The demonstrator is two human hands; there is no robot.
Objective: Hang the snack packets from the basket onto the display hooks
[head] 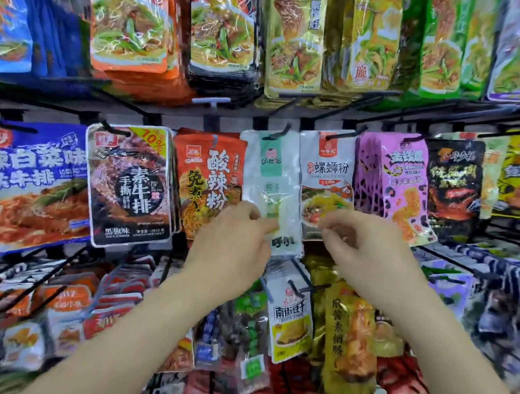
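White-and-green packet (273,178), head view: it already hangs on its hook (278,133) in the middle row. Your left hand (239,237) pinches its lower edge; your right hand (358,242) hovers beside it, loosely curled, empty. Basket unseen, so what remains cannot be judged.

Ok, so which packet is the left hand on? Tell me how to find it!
In the middle row of hanging packets, find the orange packet with big writing. Just right of it hangs the pale packet the left hand holds. Only it has a mint-green label on top; the white packet on its other side has an orange logo and a noodle picture.
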